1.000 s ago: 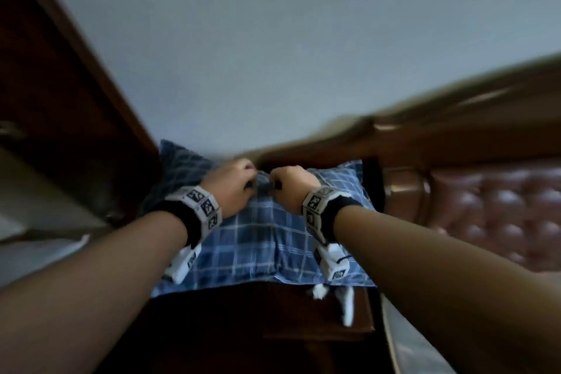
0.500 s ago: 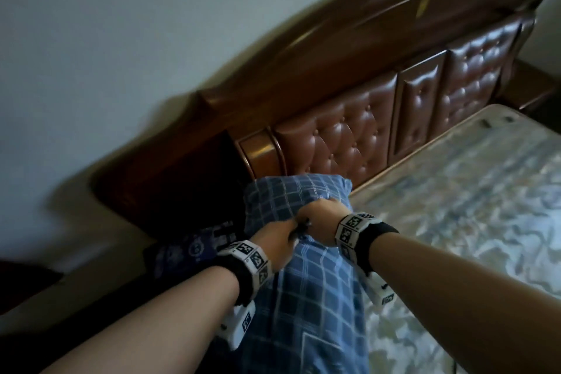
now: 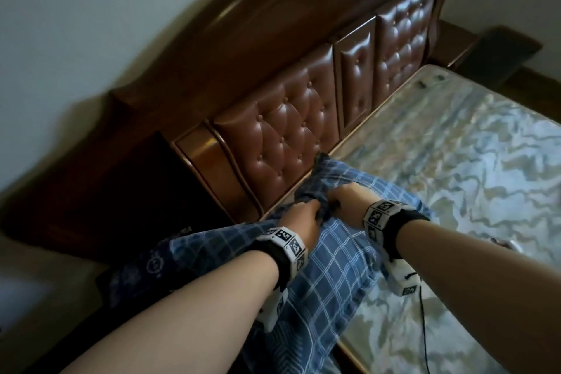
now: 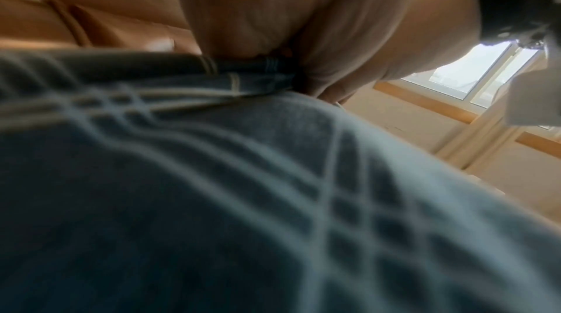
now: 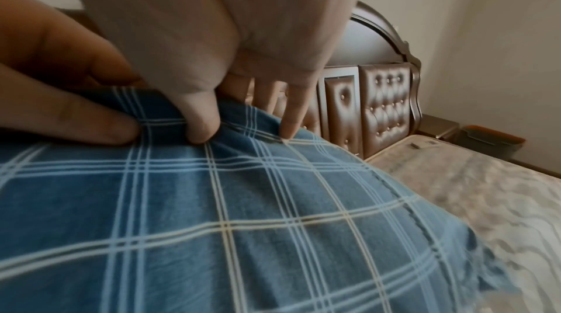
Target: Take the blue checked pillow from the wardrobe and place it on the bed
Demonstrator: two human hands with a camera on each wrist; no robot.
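Since half a second ago, both hands and the blue checked pillow (image 3: pixel 328 276) have shifted rightward in the head view, so that the pillow's upper end now lies over the corner of the bed (image 3: pixel 473 167), close to the tufted headboard (image 3: pixel 282 143). The left hand (image 3: pixel 303 222) and right hand (image 3: pixel 349 200) sit side by side at centre frame, each with fingers curled round a bunched fold of the checked cloth. In the right wrist view the fingertips (image 5: pixel 200 131) press into the gathered edge, pinching it.

Whether the pillow rests fully on the mattress cannot be told: its lower end runs off the bottom edge of the head view, partly behind the left forearm. The left wrist view is mostly blurred cloth, and that hand's fingers are hard to make out there. A dark patterned cloth (image 3: pixel 142 270) at lower left is dim; its print cannot be read. Both wristbands (image 3: pixel 288 241) carry black-and-white square markers, with no legible writing. A window (image 4: pixel 473 71) shows at the right of the left wrist view.
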